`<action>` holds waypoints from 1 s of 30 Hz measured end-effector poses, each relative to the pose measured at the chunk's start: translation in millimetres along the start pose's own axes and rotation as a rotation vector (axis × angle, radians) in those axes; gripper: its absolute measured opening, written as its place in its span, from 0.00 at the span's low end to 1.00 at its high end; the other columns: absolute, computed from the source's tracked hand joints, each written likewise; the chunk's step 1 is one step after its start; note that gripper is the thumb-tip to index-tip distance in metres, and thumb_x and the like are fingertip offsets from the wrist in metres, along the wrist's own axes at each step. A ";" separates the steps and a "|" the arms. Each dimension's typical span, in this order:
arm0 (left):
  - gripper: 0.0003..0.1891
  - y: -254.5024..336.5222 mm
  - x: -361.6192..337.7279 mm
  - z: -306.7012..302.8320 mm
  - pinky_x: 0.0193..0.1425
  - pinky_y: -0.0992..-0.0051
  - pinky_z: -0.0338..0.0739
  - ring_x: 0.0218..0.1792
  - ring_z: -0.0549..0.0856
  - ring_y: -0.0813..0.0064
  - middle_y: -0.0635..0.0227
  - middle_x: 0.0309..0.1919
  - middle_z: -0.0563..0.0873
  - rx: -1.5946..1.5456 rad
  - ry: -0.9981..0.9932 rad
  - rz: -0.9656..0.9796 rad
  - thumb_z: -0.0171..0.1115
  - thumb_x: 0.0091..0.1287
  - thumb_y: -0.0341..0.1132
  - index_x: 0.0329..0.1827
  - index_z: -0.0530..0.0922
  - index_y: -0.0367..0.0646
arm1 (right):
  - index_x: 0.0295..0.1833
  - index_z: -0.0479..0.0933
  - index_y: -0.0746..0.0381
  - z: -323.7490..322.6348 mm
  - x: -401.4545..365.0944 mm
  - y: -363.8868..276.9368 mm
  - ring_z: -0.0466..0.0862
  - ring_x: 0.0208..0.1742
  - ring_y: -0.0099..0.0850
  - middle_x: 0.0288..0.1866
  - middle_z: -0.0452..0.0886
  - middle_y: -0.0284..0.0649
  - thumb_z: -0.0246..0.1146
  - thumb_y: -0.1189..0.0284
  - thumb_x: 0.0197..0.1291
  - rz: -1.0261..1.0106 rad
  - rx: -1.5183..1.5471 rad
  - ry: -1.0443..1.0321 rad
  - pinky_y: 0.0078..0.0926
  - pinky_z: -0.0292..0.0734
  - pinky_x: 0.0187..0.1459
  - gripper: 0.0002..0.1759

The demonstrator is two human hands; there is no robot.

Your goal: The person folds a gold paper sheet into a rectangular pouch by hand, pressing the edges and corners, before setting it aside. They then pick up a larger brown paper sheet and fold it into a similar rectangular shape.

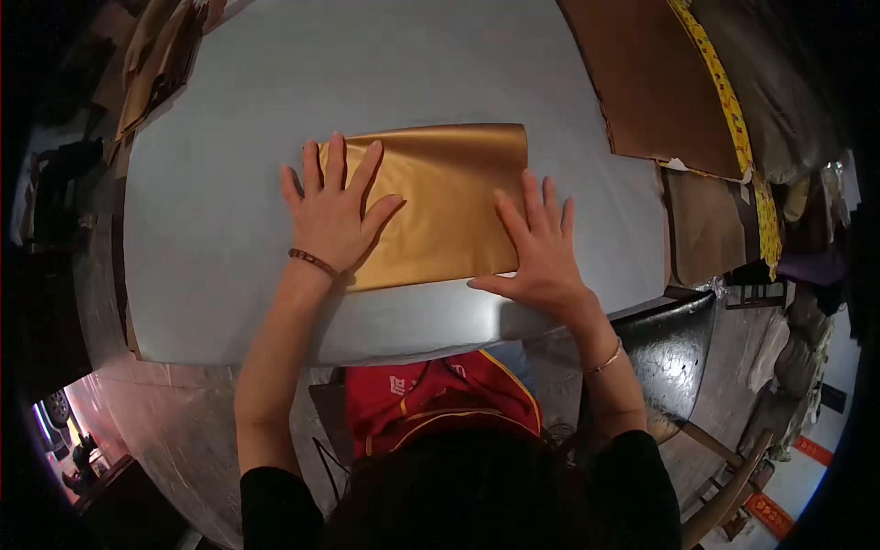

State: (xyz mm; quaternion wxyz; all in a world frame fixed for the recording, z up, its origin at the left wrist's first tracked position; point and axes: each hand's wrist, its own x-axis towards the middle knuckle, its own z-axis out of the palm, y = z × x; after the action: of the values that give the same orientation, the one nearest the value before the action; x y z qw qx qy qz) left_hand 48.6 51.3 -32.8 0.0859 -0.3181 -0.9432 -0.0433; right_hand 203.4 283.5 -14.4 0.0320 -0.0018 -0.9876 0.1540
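Observation:
A gold, slightly shiny sheet [449,211], like faux leather or coated fabric, lies on the grey-covered table [211,302]. Its far edge curls up a little and soft wrinkles cross its left part. My left hand [335,215] rests with spread fingers over the sheet's left edge, thumb and fingertips on the gold surface. At the right edge my right hand [543,243] lies flat, fingers apart, its thumb by the near right corner. Neither hand grips anything.
Brown cardboard sheets [651,82] lie at the table's right side, with a yellow patterned tape measure [733,101] along them. More cardboard pieces [160,64] stand at the far left. A black-seated chair [674,339] is close by the near right corner.

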 end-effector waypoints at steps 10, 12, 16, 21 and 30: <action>0.35 3.8 9.0 9.8 0.74 0.44 0.49 0.73 0.57 0.41 0.52 0.73 0.63 -0.057 0.098 0.007 0.53 0.66 0.65 0.73 0.67 0.60 | 0.79 0.39 0.60 1.6 -18.9 14.5 0.42 0.81 0.54 0.81 0.36 0.57 0.78 0.61 0.45 -0.035 0.554 0.110 0.50 0.50 0.75 0.66; 0.34 3.8 10.7 11.2 0.73 0.45 0.51 0.71 0.60 0.43 0.53 0.71 0.66 -0.033 0.131 0.018 0.53 0.66 0.65 0.72 0.68 0.60 | 0.79 0.39 0.60 3.3 -19.8 16.3 0.42 0.81 0.54 0.81 0.36 0.57 0.78 0.64 0.45 -0.068 0.551 0.121 0.49 0.51 0.75 0.65; 0.34 3.5 13.7 5.2 0.71 0.46 0.54 0.70 0.63 0.46 0.54 0.70 0.68 -0.052 0.133 0.025 0.53 0.65 0.65 0.71 0.69 0.59 | 0.79 0.39 0.59 6.6 -20.6 17.0 0.45 0.80 0.55 0.81 0.37 0.58 0.77 0.69 0.47 -0.102 0.486 0.131 0.48 0.52 0.75 0.63; 0.35 2.5 14.5 9.3 0.69 0.43 0.54 0.69 0.62 0.49 0.55 0.70 0.67 -0.007 0.128 0.025 0.52 0.64 0.66 0.71 0.69 0.60 | 0.77 0.51 0.60 1.4 -11.5 6.6 0.48 0.80 0.53 0.81 0.40 0.55 0.74 0.67 0.49 -0.043 0.271 0.099 0.47 0.48 0.76 0.53; 0.35 -0.3 10.0 11.0 0.73 0.36 0.39 0.76 0.50 0.45 0.57 0.76 0.56 0.035 -0.031 -0.003 0.53 0.67 0.54 0.76 0.59 0.55 | 0.72 0.61 0.63 31.1 110.1 -74.1 0.61 0.74 0.50 0.72 0.63 0.52 0.53 0.51 0.68 -0.391 0.280 0.176 0.52 0.51 0.73 0.35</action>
State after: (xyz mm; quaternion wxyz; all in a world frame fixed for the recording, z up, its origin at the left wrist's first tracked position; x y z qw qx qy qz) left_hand 39.1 58.5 -41.7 0.0767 -0.3159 -0.9454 -0.0221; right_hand 91.9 204.9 -14.5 0.1469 0.1804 -0.9315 0.2795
